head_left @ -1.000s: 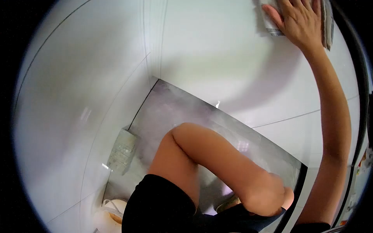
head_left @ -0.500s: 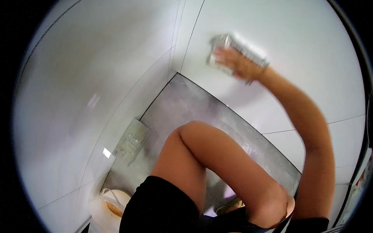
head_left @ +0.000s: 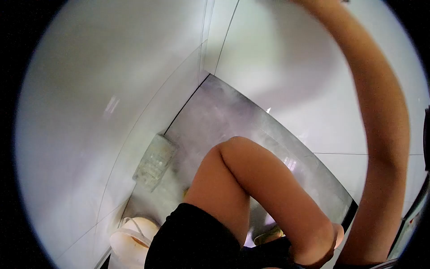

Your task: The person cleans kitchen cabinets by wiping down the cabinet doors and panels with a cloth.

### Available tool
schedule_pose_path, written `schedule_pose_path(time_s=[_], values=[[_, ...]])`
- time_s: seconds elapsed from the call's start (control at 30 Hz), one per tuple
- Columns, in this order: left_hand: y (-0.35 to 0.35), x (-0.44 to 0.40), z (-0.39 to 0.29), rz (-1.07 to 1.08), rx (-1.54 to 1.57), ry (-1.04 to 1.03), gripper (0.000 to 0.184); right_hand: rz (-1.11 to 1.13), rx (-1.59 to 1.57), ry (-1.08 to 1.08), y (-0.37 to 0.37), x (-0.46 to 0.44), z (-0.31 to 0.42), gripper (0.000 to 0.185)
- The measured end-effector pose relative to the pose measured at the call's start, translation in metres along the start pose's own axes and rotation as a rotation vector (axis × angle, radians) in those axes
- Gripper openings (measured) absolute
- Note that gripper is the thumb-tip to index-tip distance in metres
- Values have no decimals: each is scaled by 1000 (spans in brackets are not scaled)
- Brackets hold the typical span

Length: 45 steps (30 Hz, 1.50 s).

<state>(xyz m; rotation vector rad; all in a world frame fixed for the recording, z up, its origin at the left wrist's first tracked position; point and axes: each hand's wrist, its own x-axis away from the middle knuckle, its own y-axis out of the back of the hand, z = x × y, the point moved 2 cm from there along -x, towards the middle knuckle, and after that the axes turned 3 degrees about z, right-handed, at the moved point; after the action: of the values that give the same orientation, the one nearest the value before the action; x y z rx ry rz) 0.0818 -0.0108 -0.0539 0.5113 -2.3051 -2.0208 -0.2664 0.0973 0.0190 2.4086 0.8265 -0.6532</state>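
My right arm (head_left: 380, 98) reaches up along the right side of the view, close to the white wall panel (head_left: 255, 49). The top edge cuts it off, so my right hand and anything in it are out of sight. No clearly recognisable part of my left hand shows. Bent bare limbs (head_left: 268, 179) and black clothing (head_left: 192, 237) fill the lower middle.
A grey floor (head_left: 215, 103) meets two white walls at a corner. On the floor by the left wall (head_left: 80, 134) lies a flat, grey-green block-like thing (head_left: 155, 162). A pale bucket (head_left: 127, 242) with a handle stands at the lower left. Part of a shoe (head_left: 268, 235) shows below me.
My right hand, earlier against the right wall with a blurred whitish, flat bundle under it, has moved up and out of the frame. The view has shifted slightly.
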Motion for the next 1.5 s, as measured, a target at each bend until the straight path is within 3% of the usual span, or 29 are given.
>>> schedule_pose_path(time_s=[0.1,0.17,0.3,0.37,0.57,0.73,0.9,0.93,0.97,1.0,1.07,1.17,1.23,1.3,1.33,1.4,1.43,1.5], values=[[-5,15,-2,-21,36,21,18,187,-111,197,-30,52,86,56],[-11,24,-5,-24,55,40,18,229,-341,215,-62,105,137,61],[-25,45,-13,-22,96,80,17,333,-64,552,-105,178,222,63],[-31,49,-15,-10,114,98,17,448,-626,337,-113,195,242,56],[-34,45,-15,17,131,120,17,827,-1126,243,-115,261,246,46],[-39,24,-18,48,96,137,17,1128,-1689,-312,-88,348,181,40],[-46,24,-18,128,170,137,16,508,-275,693,-35,329,65,58],[-45,23,-15,172,221,125,19,596,-882,417,-21,305,30,65],[-43,25,-12,216,271,124,26,420,-937,310,-8,280,-3,73],[-42,19,-9,332,285,140,27,315,-761,269,7,259,-38,68],[-41,28,-8,261,202,121,22,255,-303,-5,32,247,-86,61],[-47,31,-9,121,156,134,21,284,157,-204,62,240,-96,54],[-46,33,-10,14,102,139,21,135,56,-326,54,264,-67,59],[-42,34,-8,95,93,105,21,354,-175,-239,39,306,-23,55],[-37,28,-8,139,86,100,22,556,-508,-168,20,343,2,59],[-27,27,-2,151,175,53,15,774,-768,-72,6,404,44,54],[-23,27,1,158,220,29,13,910,-933,-73,5,433,62,52],[-14,28,5,-25,308,-11,12,1181,-1291,-273,8,474,71,48]])
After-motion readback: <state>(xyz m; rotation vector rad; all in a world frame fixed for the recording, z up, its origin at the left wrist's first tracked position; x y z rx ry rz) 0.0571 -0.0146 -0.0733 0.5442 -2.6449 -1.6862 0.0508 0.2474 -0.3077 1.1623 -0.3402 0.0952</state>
